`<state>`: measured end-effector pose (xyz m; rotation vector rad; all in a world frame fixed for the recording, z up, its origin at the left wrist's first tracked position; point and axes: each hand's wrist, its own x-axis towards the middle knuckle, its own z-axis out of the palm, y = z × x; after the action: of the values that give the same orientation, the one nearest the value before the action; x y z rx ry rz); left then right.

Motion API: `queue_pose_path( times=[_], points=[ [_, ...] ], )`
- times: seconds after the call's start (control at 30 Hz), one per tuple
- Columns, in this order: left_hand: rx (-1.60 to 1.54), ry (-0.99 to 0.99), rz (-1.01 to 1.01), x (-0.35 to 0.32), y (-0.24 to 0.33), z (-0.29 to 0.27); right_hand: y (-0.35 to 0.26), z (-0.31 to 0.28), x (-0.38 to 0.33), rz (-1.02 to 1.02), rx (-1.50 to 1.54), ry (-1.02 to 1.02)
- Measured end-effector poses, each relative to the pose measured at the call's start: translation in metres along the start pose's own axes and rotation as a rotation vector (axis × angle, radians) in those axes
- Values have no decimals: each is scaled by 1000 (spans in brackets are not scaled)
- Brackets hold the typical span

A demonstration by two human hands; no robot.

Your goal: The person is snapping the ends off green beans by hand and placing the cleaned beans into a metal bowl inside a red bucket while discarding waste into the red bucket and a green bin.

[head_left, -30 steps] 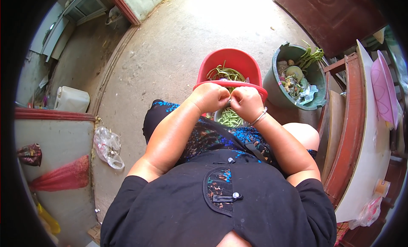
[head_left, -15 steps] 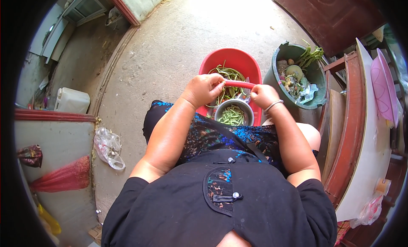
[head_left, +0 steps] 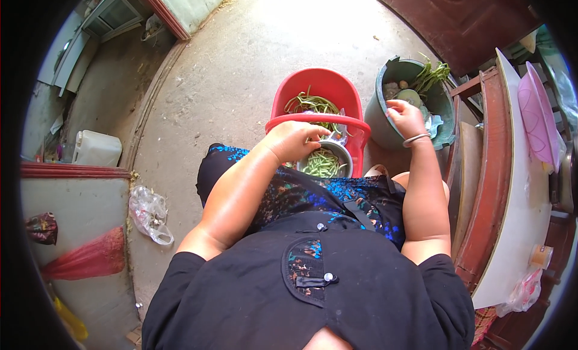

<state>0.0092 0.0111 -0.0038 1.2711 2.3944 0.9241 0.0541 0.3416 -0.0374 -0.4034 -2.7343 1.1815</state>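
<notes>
A red plastic basket [head_left: 313,85] with a red handle stands on the floor in front of my knees and holds long green beans [head_left: 313,103]. Beside its near rim sits a small metal bowl [head_left: 340,152] of cut bean pieces. My left hand [head_left: 293,140] hovers over the basket's handle and the bowl with its fingers curled; I cannot see whether it holds a bean. My right hand [head_left: 406,116], with a bangle on the wrist, is stretched over the rim of a green bucket [head_left: 379,118] of vegetable scraps, fingers bent downward.
A wooden table [head_left: 512,187] with a white top runs along the right, with a pink plate [head_left: 537,112] on it. On the left lie a clear plastic bag [head_left: 149,213], a white jerrycan [head_left: 96,149] and a red mesh bag [head_left: 84,261]. Bare concrete floor stretches ahead.
My hands were together over the red basket. They have parted: the right hand swung right to the green bucket, and the left hand stayed over the basket and bowl.
</notes>
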Motion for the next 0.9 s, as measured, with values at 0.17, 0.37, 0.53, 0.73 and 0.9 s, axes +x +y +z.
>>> queue_pose_path(
  times=[0.17, 0.37, 0.53, 0.73, 0.9],
  points=[
    [-58, 18, -142, -4, 2, -15, -72, 43, -25, 17, 106, -379],
    [-109, 226, 9, -1, -12, -6, -85, 106, -47, -46, 344, -630],
    [-44, 424, 112, -1, -13, -14, -91, 116, -55, -29, 373, -818],
    [-29, 346, -155, -5, -18, -21, -91, 102, -54, 437, 959, -895],
    [196, 83, -240, -7, -15, -24, -95, 89, -53, 512, 1076, -952]
  ],
)
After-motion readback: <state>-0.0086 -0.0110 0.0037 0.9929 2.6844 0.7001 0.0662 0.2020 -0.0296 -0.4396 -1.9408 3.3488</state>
